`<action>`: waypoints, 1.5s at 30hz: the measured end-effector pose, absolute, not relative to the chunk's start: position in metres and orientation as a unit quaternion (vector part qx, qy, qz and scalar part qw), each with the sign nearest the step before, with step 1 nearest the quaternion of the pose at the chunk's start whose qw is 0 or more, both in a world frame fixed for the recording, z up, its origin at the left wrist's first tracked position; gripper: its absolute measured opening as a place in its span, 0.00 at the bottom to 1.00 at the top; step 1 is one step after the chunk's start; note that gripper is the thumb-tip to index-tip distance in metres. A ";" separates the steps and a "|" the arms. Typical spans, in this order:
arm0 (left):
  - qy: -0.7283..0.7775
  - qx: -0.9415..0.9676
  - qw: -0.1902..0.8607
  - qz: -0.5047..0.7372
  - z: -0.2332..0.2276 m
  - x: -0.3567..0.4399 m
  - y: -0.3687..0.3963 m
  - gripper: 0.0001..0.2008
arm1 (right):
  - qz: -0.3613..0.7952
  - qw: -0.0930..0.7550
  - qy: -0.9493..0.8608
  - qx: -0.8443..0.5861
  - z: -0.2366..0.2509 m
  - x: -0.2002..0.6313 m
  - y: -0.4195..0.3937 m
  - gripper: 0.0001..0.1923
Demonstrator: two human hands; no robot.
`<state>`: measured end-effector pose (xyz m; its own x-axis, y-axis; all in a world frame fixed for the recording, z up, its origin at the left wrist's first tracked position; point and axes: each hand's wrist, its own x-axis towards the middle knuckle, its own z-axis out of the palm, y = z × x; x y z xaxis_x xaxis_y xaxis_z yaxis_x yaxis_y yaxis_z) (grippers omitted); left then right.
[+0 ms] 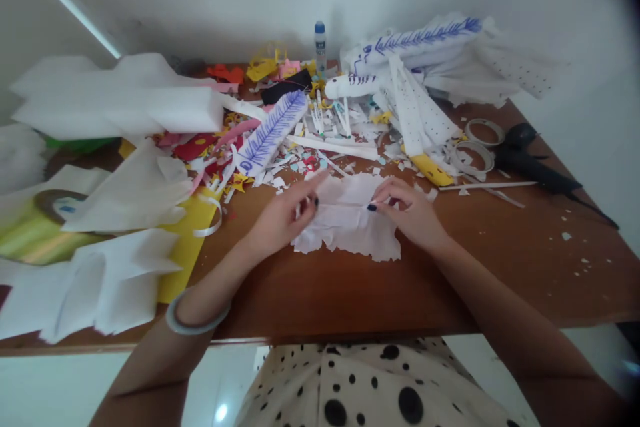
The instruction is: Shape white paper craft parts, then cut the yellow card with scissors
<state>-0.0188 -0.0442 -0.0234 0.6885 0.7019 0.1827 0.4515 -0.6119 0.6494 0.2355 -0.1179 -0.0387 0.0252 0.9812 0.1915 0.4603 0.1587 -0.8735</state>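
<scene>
A ragged-edged, creased piece of thin white paper (pixel 353 230) lies on the table in front of me. At its left side is my left hand (pixel 285 217), index finger stretched out over the paper's far edge and thumb apart from it. My right hand (pixel 413 210) has thumb and index finger pinched on the paper near its right side, along a crosswise crease. Small paper scraps (pixel 280 170) lie just beyond the sheet.
Behind are a glue bottle (pixel 321 50), a blue-inked paper feather shape (pixel 275 133) and coloured scraps. White foam sheets (pixel 120 103) and a wide yellow tape roll (pixel 40 233) lie left. Tape rings (pixel 473 157) and a black glue gun (pixel 537 170) sit right.
</scene>
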 end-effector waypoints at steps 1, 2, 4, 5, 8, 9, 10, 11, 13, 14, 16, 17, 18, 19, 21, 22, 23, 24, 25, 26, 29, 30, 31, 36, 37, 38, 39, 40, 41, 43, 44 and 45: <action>0.388 0.863 0.215 0.240 -0.024 -0.022 -0.038 0.25 | 0.299 0.440 -0.608 -0.589 -0.039 0.240 -0.117 0.04; 0.430 0.854 0.149 0.253 -0.026 -0.025 -0.033 0.22 | 0.290 0.448 -0.589 -0.606 -0.039 0.245 -0.115 0.05; 0.464 0.847 0.089 0.245 -0.031 -0.029 -0.023 0.16 | 0.266 0.446 -0.570 -0.636 -0.041 0.257 -0.112 0.20; 0.470 0.846 0.094 0.231 -0.034 -0.030 -0.019 0.14 | 0.249 0.434 -0.573 -0.649 -0.043 0.263 -0.110 0.28; 0.475 0.840 0.168 0.202 -0.043 -0.031 -0.015 0.16 | 0.173 0.387 -0.607 -0.672 -0.047 0.274 -0.107 0.41; 0.475 0.835 0.193 0.199 -0.046 -0.031 -0.015 0.19 | 0.150 0.372 -0.620 -0.674 -0.048 0.274 -0.106 0.42; 0.476 0.830 0.212 0.200 -0.048 -0.030 -0.016 0.22 | 0.132 0.360 -0.632 -0.674 -0.050 0.274 -0.106 0.43; 0.475 0.826 0.222 0.206 -0.049 -0.028 -0.017 0.24 | 0.122 0.350 -0.643 -0.670 -0.051 0.272 -0.106 0.43; 0.464 0.828 0.214 0.232 -0.050 -0.026 -0.020 0.25 | 0.118 0.339 -0.660 -0.659 -0.051 0.267 -0.107 0.43; 0.450 0.836 0.198 0.246 -0.049 -0.025 -0.021 0.24 | 0.119 0.338 -0.667 -0.653 -0.050 0.264 -0.107 0.43; 0.404 0.864 0.142 0.265 -0.048 -0.023 -0.025 0.22 | 0.113 0.340 -0.676 -0.644 -0.048 0.258 -0.108 0.43; 0.377 0.880 0.105 0.270 -0.047 -0.023 -0.027 0.21 | 0.106 0.340 -0.681 -0.640 -0.046 0.256 -0.108 0.43; 0.348 0.894 0.067 0.275 -0.046 -0.023 -0.029 0.19 | 0.099 0.340 -0.685 -0.636 -0.045 0.254 -0.109 0.43; 0.317 0.905 0.034 0.282 -0.046 -0.024 -0.031 0.18 | 0.094 0.340 -0.690 -0.632 -0.044 0.253 -0.109 0.42; 0.261 0.918 -0.018 0.299 -0.047 -0.026 -0.035 0.17 | 0.093 0.341 -0.702 -0.618 -0.043 0.251 -0.109 0.39; 0.238 0.922 -0.031 0.303 -0.047 -0.027 -0.037 0.16 | 0.097 0.342 -0.708 -0.610 -0.042 0.251 -0.109 0.38; 0.218 0.927 -0.037 0.304 -0.047 -0.028 -0.039 0.16 | 0.102 0.344 -0.714 -0.600 -0.042 0.250 -0.109 0.37; 0.204 0.932 -0.034 0.299 -0.047 -0.029 -0.041 0.15 | 0.108 0.346 -0.720 -0.592 -0.043 0.250 -0.109 0.36; 0.197 0.935 -0.023 0.293 -0.047 -0.029 -0.043 0.14 | 0.115 0.347 -0.725 -0.584 -0.043 0.250 -0.109 0.35; 0.195 0.937 -0.005 0.290 -0.047 -0.028 -0.045 0.13 | 0.124 0.349 -0.727 -0.579 -0.043 0.250 -0.110 0.34; 0.232 0.917 0.099 0.311 -0.044 -0.021 -0.051 0.15 | 0.164 0.382 -0.704 -0.575 -0.044 0.250 -0.111 0.35; 0.251 0.899 0.147 0.326 -0.043 -0.017 -0.053 0.18 | 0.179 0.404 -0.690 -0.573 -0.045 0.250 -0.111 0.37; 0.267 0.877 0.200 0.345 -0.043 -0.014 -0.055 0.23 | 0.193 0.429 -0.676 -0.568 -0.045 0.251 -0.112 0.40; 0.346 0.769 0.441 0.307 -0.042 -0.005 -0.057 0.36 | 0.282 0.511 -0.607 -0.539 -0.049 0.252 -0.111 0.44; 0.360 0.750 0.477 0.284 -0.043 -0.006 -0.056 0.34 | 0.300 0.521 -0.593 -0.535 -0.049 0.252 -0.111 0.44; 0.366 0.730 0.512 0.266 -0.043 -0.006 -0.053 0.31 | 0.313 0.529 -0.582 -0.532 -0.048 0.251 -0.111 0.44; 0.365 0.710 0.546 0.255 -0.044 -0.007 -0.051 0.28 | 0.320 0.535 -0.574 -0.531 -0.047 0.251 -0.110 0.44; 0.361 0.690 0.574 0.251 -0.045 -0.007 -0.048 0.26 | 0.322 0.537 -0.570 -0.533 -0.046 0.252 -0.110 0.43; 0.358 0.675 0.593 0.255 -0.046 -0.008 -0.045 0.24 | 0.319 0.535 -0.568 -0.538 -0.045 0.252 -0.110 0.43; 0.365 0.657 0.595 0.285 -0.047 -0.011 -0.038 0.22 | 0.314 0.518 -0.571 -0.554 -0.043 0.255 -0.109 0.43; 0.378 0.657 0.577 0.303 -0.046 -0.012 -0.035 0.22 | 0.314 0.504 -0.576 -0.562 -0.042 0.256 -0.110 0.43; 0.394 0.660 0.553 0.322 -0.045 -0.014 -0.032 0.21 | 0.320 0.488 -0.580 -0.569 -0.042 0.257 -0.110 0.43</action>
